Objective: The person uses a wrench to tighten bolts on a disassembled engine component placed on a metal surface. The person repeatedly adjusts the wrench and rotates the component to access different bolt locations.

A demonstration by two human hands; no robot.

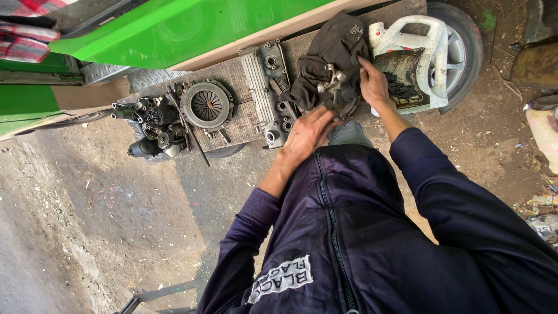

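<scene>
1. White plastic jug (433, 55), side cut open, far right on the worktop (232, 72); holds dark oily rag, apparently.
2. Small grey metal part (332, 81) on a dark cloth (325, 52), beside the jug.
3. Right hand (373, 81): grip closed on the part.
4. Left hand (305, 134): grip on its near end; closure unclear.
5. Left: ribbed valve cover (264, 87), round clutch plate (206, 104).
</scene>
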